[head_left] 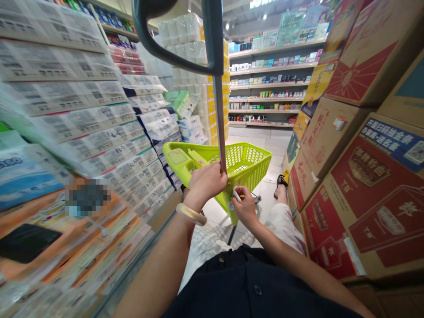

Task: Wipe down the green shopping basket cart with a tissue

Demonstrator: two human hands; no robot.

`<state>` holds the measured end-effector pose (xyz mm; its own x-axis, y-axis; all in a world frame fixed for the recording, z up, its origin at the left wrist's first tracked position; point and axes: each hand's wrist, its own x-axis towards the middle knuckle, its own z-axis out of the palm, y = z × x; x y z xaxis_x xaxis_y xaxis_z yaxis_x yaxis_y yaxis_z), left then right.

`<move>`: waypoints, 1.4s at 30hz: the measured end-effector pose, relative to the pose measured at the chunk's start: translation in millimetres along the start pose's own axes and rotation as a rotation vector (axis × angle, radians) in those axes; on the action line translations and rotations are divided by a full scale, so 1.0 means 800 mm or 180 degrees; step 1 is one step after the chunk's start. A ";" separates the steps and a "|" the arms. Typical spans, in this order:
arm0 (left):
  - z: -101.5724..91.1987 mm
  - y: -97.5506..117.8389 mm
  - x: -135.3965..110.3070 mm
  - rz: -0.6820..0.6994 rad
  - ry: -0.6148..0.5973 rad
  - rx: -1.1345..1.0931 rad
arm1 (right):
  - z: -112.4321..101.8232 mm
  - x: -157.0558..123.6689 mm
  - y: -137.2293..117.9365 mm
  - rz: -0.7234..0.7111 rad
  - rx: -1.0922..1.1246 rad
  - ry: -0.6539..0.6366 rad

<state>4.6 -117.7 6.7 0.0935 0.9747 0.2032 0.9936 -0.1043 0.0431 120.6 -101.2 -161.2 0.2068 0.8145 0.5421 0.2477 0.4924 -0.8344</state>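
Observation:
A lime-green rolling shopping basket (256, 170) stands between my legs, its lattice sides visible. A metal pole (219, 119) rises from its near end to a dark grey loop handle (212, 44) at the top of the view. My left hand (208, 181), with a bangle (191, 214) at the wrist, is closed around the pole's lower end at the basket rim. Just right of it, my right hand (244, 206) pinches a small white piece (236, 194) close to the basket's near wall. What this piece is cannot be made out.
Stacked wrapped packs (82, 101) line the left side, with a dark phone-like slab (29, 243) lying on an orange pack. Red and brown cartons (380, 185) are piled on the right. Stocked shelves (271, 84) stand behind the pale tiled floor (261, 134).

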 end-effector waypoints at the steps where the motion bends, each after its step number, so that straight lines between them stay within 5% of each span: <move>1: 0.000 0.000 0.000 0.0011 -0.0001 -0.0006 | 0.000 0.003 -0.006 -0.0089 0.0071 -0.0017; 7: -0.001 0.002 -0.002 0.0015 -0.0019 -0.0072 | -0.003 0.025 -0.039 -0.1014 0.0233 0.0079; 13: -0.001 -0.005 -0.002 0.0079 0.0046 -0.0005 | -0.012 0.033 -0.022 -0.0882 0.0098 0.0308; 19: -0.005 -0.011 -0.006 0.0180 0.0080 -0.0031 | -0.012 0.043 -0.031 -0.1465 0.0047 -0.0258; 24: -0.009 -0.016 -0.011 0.0140 0.0042 -0.0018 | -0.013 0.053 -0.019 -0.1085 -0.0213 -0.0162; 30: -0.007 -0.025 -0.015 0.0044 0.0121 0.0004 | -0.008 0.048 -0.032 -0.1523 -0.0057 -0.0774; 36: -0.007 -0.031 -0.018 0.0083 0.0155 0.0043 | -0.014 0.054 -0.021 -0.1087 -0.0243 -0.0448; 42: -0.006 -0.032 -0.017 0.0071 0.0184 0.0016 | -0.012 0.051 -0.037 -0.1507 0.0012 -0.0932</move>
<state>-22.6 -129.0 7.5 0.1120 0.9590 0.2603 0.9916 -0.1248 0.0330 130.6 -85.9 -113.2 -0.1980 0.5549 0.8080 0.2460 0.8261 -0.5070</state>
